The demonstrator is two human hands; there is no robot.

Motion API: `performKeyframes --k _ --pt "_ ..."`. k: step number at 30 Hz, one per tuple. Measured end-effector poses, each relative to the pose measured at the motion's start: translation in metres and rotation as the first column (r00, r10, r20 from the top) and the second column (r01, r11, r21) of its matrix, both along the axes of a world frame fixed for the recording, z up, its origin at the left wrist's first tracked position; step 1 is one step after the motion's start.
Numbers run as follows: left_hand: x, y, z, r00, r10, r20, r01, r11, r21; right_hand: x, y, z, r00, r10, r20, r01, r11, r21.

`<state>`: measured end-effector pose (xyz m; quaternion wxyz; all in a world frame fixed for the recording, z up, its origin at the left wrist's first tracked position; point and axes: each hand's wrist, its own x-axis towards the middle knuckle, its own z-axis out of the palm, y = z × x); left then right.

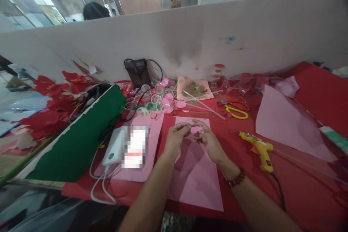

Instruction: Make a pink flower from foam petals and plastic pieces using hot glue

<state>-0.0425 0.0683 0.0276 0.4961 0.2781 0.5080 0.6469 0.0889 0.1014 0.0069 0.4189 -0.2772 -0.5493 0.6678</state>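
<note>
A small clear plastic cup (198, 135) with a pink disc (196, 129) at its top is held between my hands. My right hand (210, 144) curls its fingers round the cup's far and right sides. Thumb and fingertips of my left hand (175, 137) pinch together at the left of its rim; whether something tiny is between them is too small to tell. Beneath both hands lies a pink sheet (198, 188) on the red-covered table (231, 197). A yellow hot glue gun (259, 148) rests to the right of my right hand, a clear glue stick trailing from its back.
Several clear cups (156, 98) and pink discs (169, 102) are heaped beyond my hands. Clear sticks (205, 106) lie by yellow-and-orange-handled pliers (236, 111). At left are a phone (135, 146), a white power bank (112, 146), a green panel (81, 137) and red fabric flowers (58, 98).
</note>
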Motion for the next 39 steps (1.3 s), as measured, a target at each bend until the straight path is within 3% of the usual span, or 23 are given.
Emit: performKeyframes --k 3,10,15,22,29,33,39 --pt "0.001 0.000 0.001 0.993 -0.014 0.115 0.018 0.999 -0.038 0.000 -0.001 0.003 0.995 0.055 -0.084 -0.060 0.997 -0.051" --pt "0.015 0.001 0.004 0.932 0.011 0.363 0.016 0.997 -0.071 -0.005 -0.005 -0.001 0.954 -0.011 -0.299 -0.033 0.989 -0.141" --pt "0.023 0.001 0.000 0.912 0.051 0.408 -0.025 0.997 -0.067 -0.008 -0.007 0.002 0.923 -0.055 -0.381 -0.023 0.980 -0.199" --pt "0.029 0.002 -0.006 0.897 0.068 0.437 -0.053 0.998 -0.045 -0.010 -0.010 0.007 0.925 -0.107 -0.364 0.020 0.972 -0.236" --pt "0.041 -0.001 -0.014 0.919 0.068 0.387 -0.032 0.995 -0.099 -0.007 -0.002 0.006 0.913 -0.191 -0.360 0.109 0.966 -0.236" --pt "0.046 -0.003 -0.015 0.944 -0.008 0.329 0.048 0.992 -0.114 -0.005 0.001 0.010 0.901 -0.227 -0.371 0.139 0.959 -0.248" --pt "0.033 -0.004 -0.009 0.995 0.029 0.090 -0.026 0.999 -0.037 -0.006 -0.001 0.015 0.870 -0.242 -0.430 0.126 0.951 -0.281"
